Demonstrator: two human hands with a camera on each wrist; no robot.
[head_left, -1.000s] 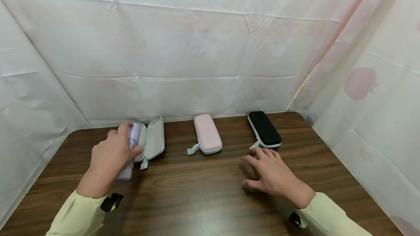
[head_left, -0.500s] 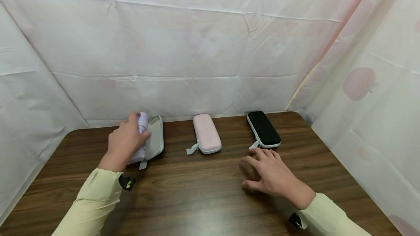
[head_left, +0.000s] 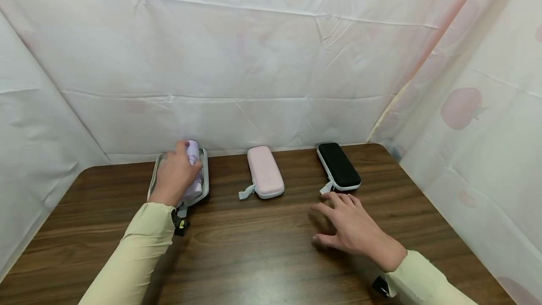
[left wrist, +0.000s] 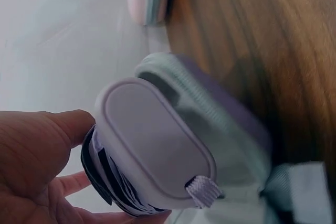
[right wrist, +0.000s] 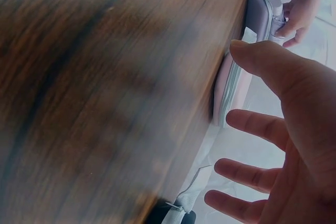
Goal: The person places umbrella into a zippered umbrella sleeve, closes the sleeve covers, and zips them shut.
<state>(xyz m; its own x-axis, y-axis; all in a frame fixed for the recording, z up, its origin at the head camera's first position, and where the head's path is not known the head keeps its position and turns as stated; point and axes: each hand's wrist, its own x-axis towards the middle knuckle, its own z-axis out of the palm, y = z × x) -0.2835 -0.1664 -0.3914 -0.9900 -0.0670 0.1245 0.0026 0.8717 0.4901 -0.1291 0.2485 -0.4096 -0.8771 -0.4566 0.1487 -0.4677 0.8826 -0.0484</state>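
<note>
My left hand (head_left: 172, 178) grips a lavender folding umbrella (head_left: 193, 150), thumb on one side and fingers on the other. In the left wrist view, the flat oval end of the umbrella (left wrist: 155, 142) faces the camera, with a short wrist loop and folded fabric behind it. The umbrella lies over the right half of an open zip case (head_left: 205, 173) with a grey lining; my hand hides part of the left half. My right hand (head_left: 355, 229) hovers with spread fingers just in front of a black zip case (head_left: 338, 166) and holds nothing.
Between the hands, a closed pink zip case (head_left: 266, 172) lies on the brown wooden table (head_left: 254, 248). A pale pull tab (head_left: 247, 192) sticks out from it. A white curtain (head_left: 237, 60) hangs behind the table's far edge and along its right side.
My left hand has carried the umbrella rightward and slightly away from me, from the open case's left side to over its right half. My right hand has stayed in place.
</note>
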